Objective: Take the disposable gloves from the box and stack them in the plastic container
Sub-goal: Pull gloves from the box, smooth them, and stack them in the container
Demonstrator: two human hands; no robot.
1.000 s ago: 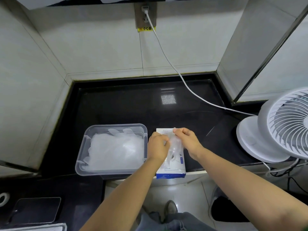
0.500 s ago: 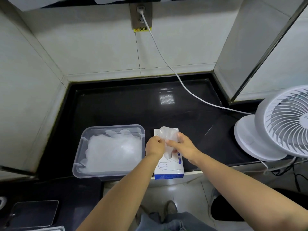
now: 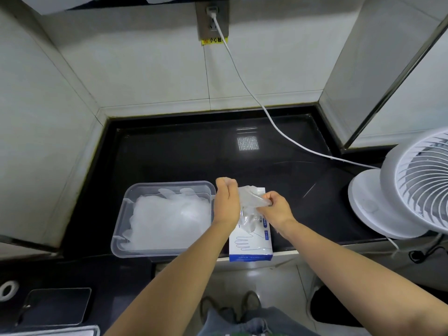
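A white and blue glove box [image 3: 251, 246] lies at the front edge of the black counter. Left of it stands a clear plastic container [image 3: 121, 229] holding a pile of translucent gloves [image 3: 169, 219]. A thin clear glove [image 3: 249, 201] is stretched above the box between both hands. My left hand [image 3: 226, 207] pinches its upper end near the container's right rim. My right hand [image 3: 276, 209] grips the glove's other side over the box.
A white fan [image 3: 409, 187] stands at the right on the counter, its white cable [image 3: 257, 100] running up to a wall socket [image 3: 212, 18]. Tiled walls close the back and left. A dark tray [image 3: 55, 309] sits lower left.
Both hands have lifted the glove up out of the box. My left hand has moved up and left toward the container, spreading the glove wider.
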